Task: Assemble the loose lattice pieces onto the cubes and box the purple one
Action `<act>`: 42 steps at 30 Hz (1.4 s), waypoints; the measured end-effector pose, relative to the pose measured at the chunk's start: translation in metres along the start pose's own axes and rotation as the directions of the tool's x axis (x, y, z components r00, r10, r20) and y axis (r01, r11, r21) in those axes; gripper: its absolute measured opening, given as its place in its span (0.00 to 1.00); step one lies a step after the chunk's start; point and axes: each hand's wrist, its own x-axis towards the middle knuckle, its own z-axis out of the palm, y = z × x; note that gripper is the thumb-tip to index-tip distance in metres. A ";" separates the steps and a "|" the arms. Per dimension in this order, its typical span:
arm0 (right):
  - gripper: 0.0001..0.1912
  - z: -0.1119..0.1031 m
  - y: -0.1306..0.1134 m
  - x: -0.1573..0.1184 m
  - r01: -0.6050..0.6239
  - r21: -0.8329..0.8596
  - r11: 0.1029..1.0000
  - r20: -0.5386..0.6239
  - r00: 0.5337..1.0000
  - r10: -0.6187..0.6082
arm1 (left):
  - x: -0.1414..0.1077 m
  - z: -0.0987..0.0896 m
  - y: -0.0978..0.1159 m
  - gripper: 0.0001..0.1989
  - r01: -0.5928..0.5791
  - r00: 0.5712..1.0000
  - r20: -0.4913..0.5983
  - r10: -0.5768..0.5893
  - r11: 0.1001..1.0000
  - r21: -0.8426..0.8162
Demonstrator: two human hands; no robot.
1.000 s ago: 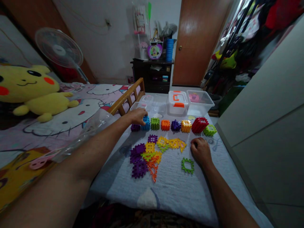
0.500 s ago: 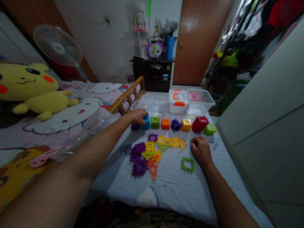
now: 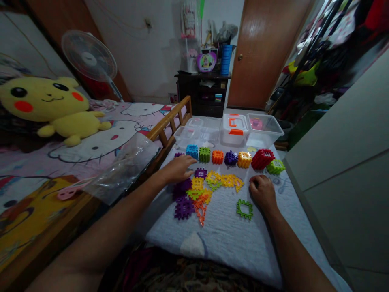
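Quilted bedcover [image 3: 212, 239] — plastic waffle blocks [image 3: 217, 157] in a row and heaped, wooden door [image 3: 261, 56] beyond. Left hand [image 3: 178, 169]: fingers loosely apart, empty, just beside a purple piece [image 3: 200, 173] — right hand [image 3: 263, 194]: fingers curled together, empty, on the quilt.

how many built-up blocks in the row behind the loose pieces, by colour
purple blocks: 2
green blocks: 2 (one darker, one lime)
blue block: 1
orange block: 1
yellow block: 1
red block: 1
total: 8
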 end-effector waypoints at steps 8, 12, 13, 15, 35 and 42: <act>0.09 -0.002 -0.002 0.000 -0.003 -0.009 1.000 -0.007 1.000 0.003 | -0.019 0.046 0.046 0.15 0.079 0.994 0.083 -0.075 0.996 -0.038; 0.09 -0.002 -0.004 0.001 -0.008 -0.010 1.000 0.000 1.000 0.008 | -0.016 0.054 0.056 0.17 0.038 0.998 0.047 -0.032 0.991 -0.127; 0.09 -0.003 -0.004 0.001 -0.010 -0.009 1.000 0.002 1.000 0.010 | -0.015 0.055 0.058 0.18 0.016 0.999 0.035 -0.010 0.986 -0.165; 0.09 -0.003 -0.004 0.001 -0.013 -0.005 1.000 0.005 1.000 0.013 | -0.012 0.059 0.063 0.20 -0.037 0.999 -0.005 0.037 0.965 -0.258; 0.09 -0.004 -0.008 0.000 -0.037 0.022 0.999 -0.007 0.999 0.038 | 0.019 0.077 0.144 0.17 -0.255 0.967 -0.037 0.253 0.956 -0.147; 0.09 -0.006 -0.011 -0.001 -0.046 0.046 0.998 -0.019 0.999 0.047 | -0.015 0.070 0.132 0.21 -0.251 0.966 -0.118 0.231 0.948 -0.196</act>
